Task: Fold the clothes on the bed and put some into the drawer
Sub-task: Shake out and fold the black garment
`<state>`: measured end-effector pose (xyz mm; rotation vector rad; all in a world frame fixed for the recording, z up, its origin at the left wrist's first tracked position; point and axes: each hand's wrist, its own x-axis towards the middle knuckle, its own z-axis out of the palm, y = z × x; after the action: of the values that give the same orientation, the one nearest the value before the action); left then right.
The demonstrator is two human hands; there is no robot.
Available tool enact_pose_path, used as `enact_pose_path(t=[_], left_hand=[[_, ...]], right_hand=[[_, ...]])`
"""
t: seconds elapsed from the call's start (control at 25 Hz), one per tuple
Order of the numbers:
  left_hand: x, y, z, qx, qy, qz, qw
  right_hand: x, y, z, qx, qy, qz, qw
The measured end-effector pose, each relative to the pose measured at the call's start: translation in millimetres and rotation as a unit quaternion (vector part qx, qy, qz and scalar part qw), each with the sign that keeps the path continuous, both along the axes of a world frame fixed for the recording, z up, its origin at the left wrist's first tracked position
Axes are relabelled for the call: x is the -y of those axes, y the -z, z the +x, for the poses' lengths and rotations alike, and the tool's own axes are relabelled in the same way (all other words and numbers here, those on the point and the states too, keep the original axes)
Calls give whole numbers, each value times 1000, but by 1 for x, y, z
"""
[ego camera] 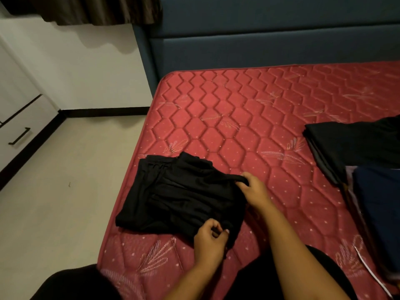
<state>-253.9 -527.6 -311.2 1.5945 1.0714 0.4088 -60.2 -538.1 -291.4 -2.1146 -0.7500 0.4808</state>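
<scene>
A folded stack [350,144] lies aside, the drawer [32,118] is closed, and left hand [208,240] and right hand [254,190] each pinch the half-folded black garment [179,195].

Two bare hands, the left hand [211,239] and the right hand [253,189], lead back into bare forearms [287,245], uncovered from the wrists to the picture's lower edge. Behind the hands, nearer the wearer, black clothing [249,282] covers the lap and a knee out beyond the left hand.
</scene>
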Motion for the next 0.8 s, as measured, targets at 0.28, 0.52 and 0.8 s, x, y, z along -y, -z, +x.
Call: enact_pose_path(t=[0.28,0.52,0.8], left_hand=[[4,15,-65,28,65,9,997],[-64,-7,-61,68,-75,-9,995],[-142,-36,-21,48,-227,-66,970]], right_hand=[[13,14,22,-33,83,6,996],[-12,-8,-8,165,8,-106,981],[-122,-38,-57,111,-89,-199,969]])
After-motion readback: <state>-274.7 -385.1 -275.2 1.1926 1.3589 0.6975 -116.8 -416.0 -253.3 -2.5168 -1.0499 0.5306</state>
